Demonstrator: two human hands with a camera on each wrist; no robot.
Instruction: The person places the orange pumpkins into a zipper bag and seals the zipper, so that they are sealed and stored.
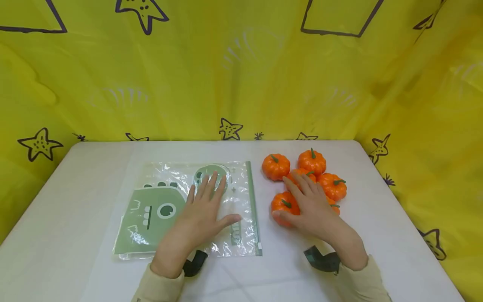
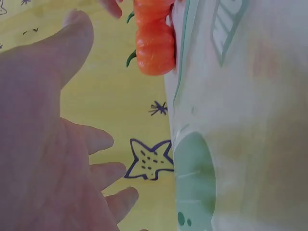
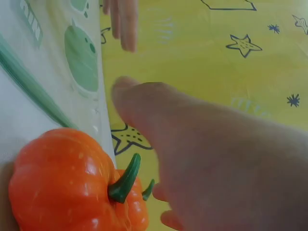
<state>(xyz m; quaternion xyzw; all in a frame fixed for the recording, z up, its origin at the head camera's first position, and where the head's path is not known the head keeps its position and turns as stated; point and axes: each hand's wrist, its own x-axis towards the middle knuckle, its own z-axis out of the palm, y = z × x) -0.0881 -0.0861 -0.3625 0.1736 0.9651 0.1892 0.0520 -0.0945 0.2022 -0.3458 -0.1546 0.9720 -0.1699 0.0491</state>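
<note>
My left hand [image 1: 203, 214], fingers spread, hovers over a clear zip bag [image 1: 241, 201] printed with green cartoon monsters, which lies flat on the table. In the left wrist view its palm [image 2: 57, 159] shows with nothing in it. On the right, my right hand [image 1: 315, 209] is stretched out over a group of small orange toy pumpkins [image 1: 276, 167] with green stems, hiding parts of some. Its thumb overlaps the nearest pumpkin [image 1: 285, 203] in the head view. From the right wrist, a large-looking pumpkin [image 3: 62, 183] shows close below the thumb, apart from it.
The white table [image 1: 56, 218] ends at a yellow curtain [image 1: 188, 84] with stars drawn on it, at the back and both sides. The bag's green zip edge [image 1: 254, 209] faces the pumpkins. Dark wrist straps [image 1: 322, 260] are worn on both arms.
</note>
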